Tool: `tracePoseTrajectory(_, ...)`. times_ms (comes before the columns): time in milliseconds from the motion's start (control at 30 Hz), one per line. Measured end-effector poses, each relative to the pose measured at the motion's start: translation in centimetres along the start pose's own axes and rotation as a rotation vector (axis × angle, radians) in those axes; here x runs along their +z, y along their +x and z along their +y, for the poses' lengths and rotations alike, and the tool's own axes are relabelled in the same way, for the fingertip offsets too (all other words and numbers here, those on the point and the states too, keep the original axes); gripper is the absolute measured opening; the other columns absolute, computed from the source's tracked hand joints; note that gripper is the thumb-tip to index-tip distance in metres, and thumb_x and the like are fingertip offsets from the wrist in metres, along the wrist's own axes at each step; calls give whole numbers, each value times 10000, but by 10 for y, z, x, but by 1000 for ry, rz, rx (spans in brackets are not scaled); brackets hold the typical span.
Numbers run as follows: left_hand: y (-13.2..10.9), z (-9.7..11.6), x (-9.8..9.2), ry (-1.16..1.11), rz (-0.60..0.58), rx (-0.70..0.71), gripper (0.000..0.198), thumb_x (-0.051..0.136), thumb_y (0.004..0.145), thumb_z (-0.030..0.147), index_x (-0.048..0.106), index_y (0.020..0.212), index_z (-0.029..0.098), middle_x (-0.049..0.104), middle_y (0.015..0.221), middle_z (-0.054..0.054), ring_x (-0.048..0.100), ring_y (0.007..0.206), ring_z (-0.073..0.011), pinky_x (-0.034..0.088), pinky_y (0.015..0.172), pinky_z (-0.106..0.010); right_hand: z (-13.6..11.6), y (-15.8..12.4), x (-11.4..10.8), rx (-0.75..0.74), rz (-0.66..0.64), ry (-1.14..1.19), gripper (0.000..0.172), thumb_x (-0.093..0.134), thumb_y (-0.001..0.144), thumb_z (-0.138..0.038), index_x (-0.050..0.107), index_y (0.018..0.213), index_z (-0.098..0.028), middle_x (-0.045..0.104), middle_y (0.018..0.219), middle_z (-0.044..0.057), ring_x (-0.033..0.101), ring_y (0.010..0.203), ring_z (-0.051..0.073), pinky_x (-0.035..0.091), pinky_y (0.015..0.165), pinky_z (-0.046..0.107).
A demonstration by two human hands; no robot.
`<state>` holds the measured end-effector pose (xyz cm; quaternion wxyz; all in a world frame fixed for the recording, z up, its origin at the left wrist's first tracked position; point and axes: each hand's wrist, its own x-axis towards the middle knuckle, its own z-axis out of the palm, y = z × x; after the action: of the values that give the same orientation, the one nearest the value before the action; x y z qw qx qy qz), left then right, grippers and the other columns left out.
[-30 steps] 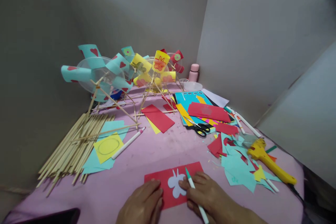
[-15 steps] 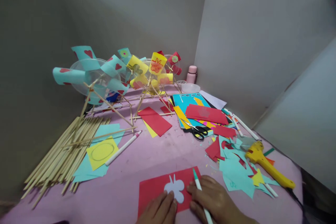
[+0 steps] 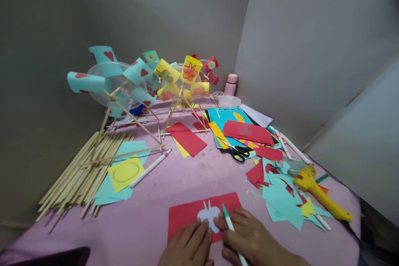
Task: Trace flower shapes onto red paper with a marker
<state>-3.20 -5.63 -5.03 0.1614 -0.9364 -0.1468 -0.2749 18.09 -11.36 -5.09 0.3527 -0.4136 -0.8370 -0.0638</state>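
Observation:
At the near edge of the table lies a red paper sheet [image 3: 183,215] with a pale butterfly-shaped cutout [image 3: 210,215] on top. My left hand [image 3: 188,244] rests flat, its fingertips pressing the cutout's lower left side. A white marker with a green tip [image 3: 230,225] is gripped in my right hand [image 3: 249,235], slanting up over the sheet. That marker's tip is beside the cutout's right wing, and the right fingertips touch or nearly touch this wing. The hands cover part of the cutout's lower edge.
Wooden sticks [image 3: 68,178] and a white marker [image 3: 151,168] lie left. Paper pinwheels on stick stands [image 3: 114,87] rise behind. Black-handled scissors [image 3: 238,153], red paper strips [image 3: 247,132], paper scraps [image 3: 282,201] and a yellow glue gun [image 3: 322,195] lie right. A dark object [image 3: 59,257] shows at lower left.
My right hand and the marker have shifted left, from the sheet's right edge to beside the butterfly cutout. My left hand stays on the cutout. The whole view has shifted slightly.

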Motion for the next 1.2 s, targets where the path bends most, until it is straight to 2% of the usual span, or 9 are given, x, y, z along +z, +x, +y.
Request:
tracePoseTrajectory(100, 2, 0, 0, -14, 1, -23, 427, 234, 1033, 276, 654, 1032, 201, 718, 1034, 27, 668, 915, -136, 517, 759, -239, -1, 2, -4, 5, -2, 12, 129, 480, 933, -237, 591, 959, -178, 750, 900, 69, 686, 790, 190, 490, 727, 303)
tracePoseTrajectory(333, 1, -1, -2, -60, 0, -30, 281, 402, 989, 307, 648, 1062, 194, 716, 1045, 1, 667, 930, -140, 524, 771, -227, 0, 3, -5, -9, -66, 36, 132, 469, 930, -205, 542, 1037, -181, 749, 880, 92, 699, 822, 203, 517, 741, 307)
tracePoseTrajectory(500, 3, -1, -3, -95, 21, -39, 320, 351, 1002, 296, 648, 1043, 185, 720, 1021, -15, 664, 913, -142, 522, 766, -228, -1, 4, -9, 23, -63, 60, 65, 476, 935, -229, 532, 953, -201, 745, 929, 91, 684, 764, 190, 517, 692, 289)
tracePoseTrajectory(600, 4, -1, -4, -100, 13, -48, 345, 319, 1012, 296, 646, 1038, 188, 720, 1027, -1, 670, 909, -142, 525, 755, -231, -2, 5, -11, 21, -77, 48, 120, 455, 953, -273, 538, 905, -201, 740, 1014, 97, 684, 783, 192, 510, 720, 303)
tracePoseTrajectory(700, 5, 0, -4, -90, 6, -48, 371, 291, 1020, 291, 645, 1037, 182, 722, 1030, 4, 677, 904, -143, 532, 747, -236, -3, 5, -9, 30, -77, 17, 183, 423, 972, -297, 558, 889, -206, 755, 990, 66, 696, 817, 191, 494, 772, 316)
tracePoseTrajectory(900, 3, -1, -7, -66, 2, -27, 378, 286, 1021, 284, 649, 1047, 181, 720, 1049, 13, 682, 920, -153, 539, 756, -243, -4, 5, -9, 45, -95, 6, 176, 425, 964, -246, 568, 1044, -181, 760, 957, 77, 705, 794, 194, 492, 760, 320)
tracePoseTrajectory(1200, 0, -2, -6, -96, -19, -40, 293, 384, 989, 289, 637, 1095, 186, 710, 1067, -30, 660, 969, -149, 529, 815, -224, -4, 5, -7, 36, -55, 34, 160, 469, 936, -199, 575, 1052, -169, 754, 932, 85, 696, 786, 194, 495, 741, 307)
